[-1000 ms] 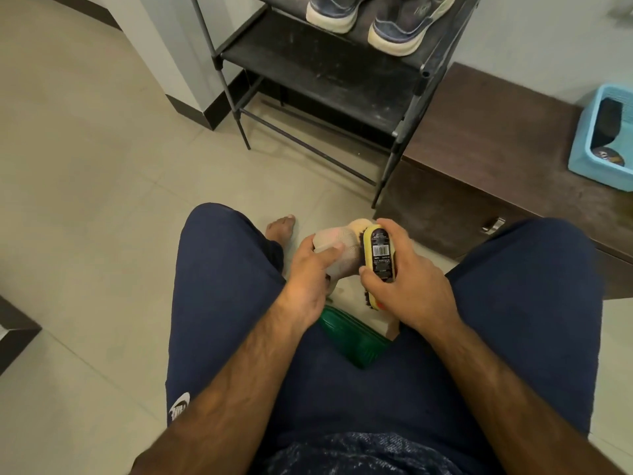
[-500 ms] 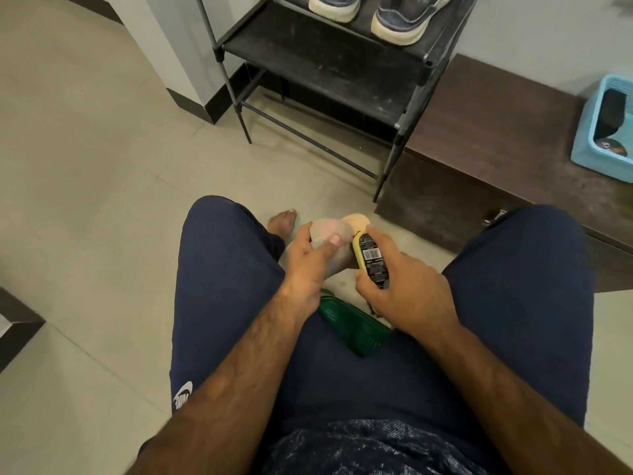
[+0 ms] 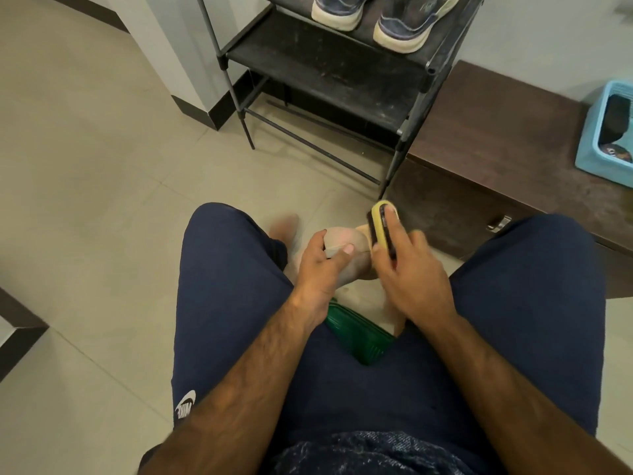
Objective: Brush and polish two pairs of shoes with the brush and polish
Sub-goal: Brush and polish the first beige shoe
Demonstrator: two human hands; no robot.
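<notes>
Pale, glossy floor tiles (image 3: 85,200) are spreading across the room, with grey grout lines crossing them. A black metal shoe rack (image 3: 325,73) is standing against the light wall. On the rack's upper shelf a pair of grey sneakers (image 3: 400,25) is sitting with toes pointing outward. Just left of the rack, a wall corner with dark skirting (image 3: 205,108) is jutting out. Touching the rack's right side, a low brown cabinet (image 3: 496,138) is carrying a light blue basket (image 3: 603,132); the dark things in it are too unclear to name.

In front of the rack, a person in navy shorts is sitting, knees apart, one bare foot (image 3: 284,228) resting on the tiles. The left hand (image 3: 318,269) is gripping a beige shoe (image 3: 346,240), thumb curled over its top. The right hand (image 3: 411,272) is gripping a yellow brush (image 3: 378,224), which is blurred; its bristle side is facing the shoe's right flank and seems to touch it. The hands and forearms are hiding most of the shoe. Below them, a green plastic object (image 3: 359,337) is showing between the thighs.
</notes>
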